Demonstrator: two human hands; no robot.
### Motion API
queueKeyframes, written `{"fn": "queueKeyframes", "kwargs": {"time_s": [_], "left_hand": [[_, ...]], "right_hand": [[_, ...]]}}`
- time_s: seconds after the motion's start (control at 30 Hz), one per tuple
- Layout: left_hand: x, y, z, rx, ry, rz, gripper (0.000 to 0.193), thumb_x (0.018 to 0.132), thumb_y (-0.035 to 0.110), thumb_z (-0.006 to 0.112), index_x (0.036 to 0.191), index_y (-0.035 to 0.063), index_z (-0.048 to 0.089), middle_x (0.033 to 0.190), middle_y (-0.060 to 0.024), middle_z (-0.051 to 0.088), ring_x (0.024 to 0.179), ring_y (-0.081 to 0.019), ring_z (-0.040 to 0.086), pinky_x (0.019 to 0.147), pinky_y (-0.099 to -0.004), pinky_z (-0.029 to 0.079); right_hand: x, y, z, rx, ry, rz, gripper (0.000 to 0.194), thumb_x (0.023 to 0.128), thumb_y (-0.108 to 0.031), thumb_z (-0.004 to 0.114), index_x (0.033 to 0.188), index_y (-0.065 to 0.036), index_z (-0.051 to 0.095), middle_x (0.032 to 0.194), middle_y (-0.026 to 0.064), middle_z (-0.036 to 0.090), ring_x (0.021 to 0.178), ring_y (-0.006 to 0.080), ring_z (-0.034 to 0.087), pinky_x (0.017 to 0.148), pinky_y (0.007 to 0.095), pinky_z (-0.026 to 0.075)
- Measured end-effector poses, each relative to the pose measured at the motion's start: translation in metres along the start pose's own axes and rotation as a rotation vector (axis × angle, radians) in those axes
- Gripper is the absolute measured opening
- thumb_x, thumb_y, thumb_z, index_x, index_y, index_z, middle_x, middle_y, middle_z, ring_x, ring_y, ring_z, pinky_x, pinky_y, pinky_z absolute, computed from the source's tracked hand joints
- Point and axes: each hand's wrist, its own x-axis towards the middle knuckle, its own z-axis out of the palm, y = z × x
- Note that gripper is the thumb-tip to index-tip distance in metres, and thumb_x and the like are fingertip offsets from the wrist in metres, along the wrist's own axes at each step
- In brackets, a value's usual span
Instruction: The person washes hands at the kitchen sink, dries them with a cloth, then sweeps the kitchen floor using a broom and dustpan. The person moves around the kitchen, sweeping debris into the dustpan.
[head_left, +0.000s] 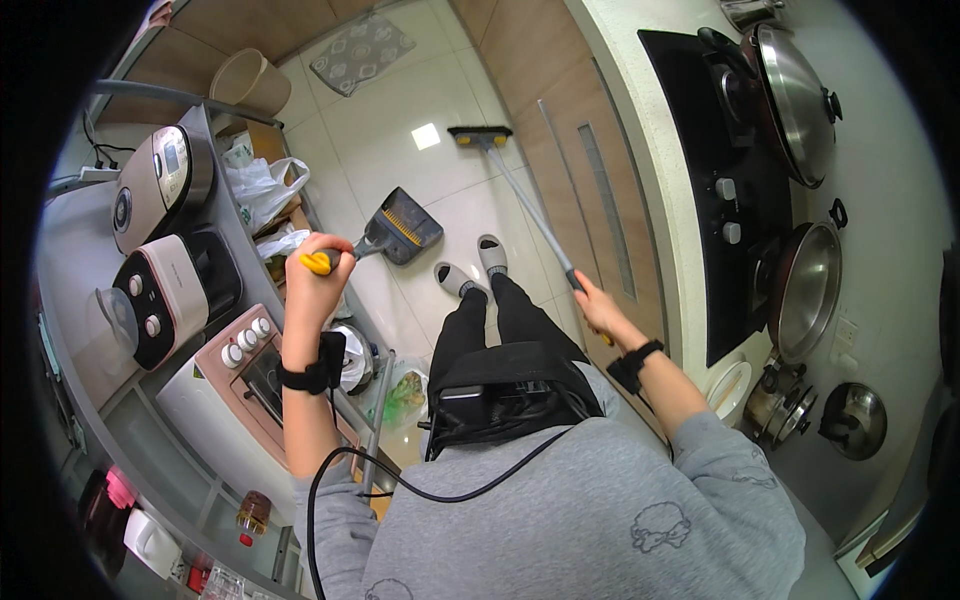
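Observation:
My left hand (319, 274) is wrapped around the grey and yellow handle end of a long-handled dustpan (405, 229). Its dark pan, with a row of yellow comb teeth, is over the tiled floor ahead and left of my feet. In my right hand (598, 306) is the pole of a broom (532, 206), gripped near its dark upper end. The broom's head (480, 136), with dark bristles and yellow parts, rests on the floor farther out, close to the cabinet doors. My slippered feet (471, 270) stand between the two tools.
A grey shelf rack (217, 176) at left holds a rice cooker (161, 180), an air fryer (169, 296), a pink toaster oven (244, 360) and plastic bags (266, 191). Wooden cabinets (555, 97) and a gas hob (727, 187) with pans flank the right. Farther out are a bin (251, 82) and a mat (362, 54).

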Motion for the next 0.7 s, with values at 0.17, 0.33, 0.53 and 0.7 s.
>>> {"fn": "queueKeyframes", "kwargs": {"time_s": [0.17,0.33,0.53,0.7], "left_hand": [[0.038,0.004,0.021,0.008,-0.086,0.063,0.006,0.07,0.004,0.064,0.076,0.0037,0.064,0.076,-0.011,0.061,0.071,-0.0279,0.06,0.067,-0.0323,0.048],[0.075,0.007,0.033,0.083,-0.122,0.0,0.007,0.07,0.005,0.065,0.077,0.0036,0.065,0.079,-0.0101,0.062,0.072,-0.0246,0.061,0.068,-0.0312,0.048],[0.093,0.014,0.043,0.057,-0.105,-0.089,0.008,0.07,0.003,0.065,0.078,0.0028,0.065,0.08,-0.0092,0.062,0.074,-0.0227,0.061,0.069,-0.0305,0.048],[0.086,0.026,0.061,0.058,-0.115,-0.054,0.008,0.071,0.003,0.064,0.079,0.0036,0.065,0.079,-0.0106,0.059,0.073,-0.0266,0.06,0.069,-0.0318,0.048]], "right_hand": [[-0.048,0.009,-0.04,0.399,-0.155,0.158,0.048,0.093,-0.022,0.049,0.14,-0.02,0.041,0.059,0.0039,0.054,0.042,0.0112,0.047,0.04,0.0286,0.039],[0.018,-0.023,-0.047,0.101,0.123,-0.204,0.046,0.091,-0.023,0.052,0.135,-0.015,0.046,0.076,0.015,0.064,0.063,0.0286,0.062,0.056,0.0381,0.047],[0.221,-0.125,-0.032,0.073,0.281,-0.388,0.045,0.09,-0.022,0.05,0.135,-0.017,0.046,0.087,0.0182,0.067,0.071,0.0291,0.064,0.067,0.0382,0.051],[0.324,-0.226,-0.042,0.072,0.208,-0.251,0.041,0.088,-0.018,0.04,0.127,-0.019,0.05,0.106,0.0228,0.062,0.102,0.0403,0.058,0.085,0.0482,0.046]]}}
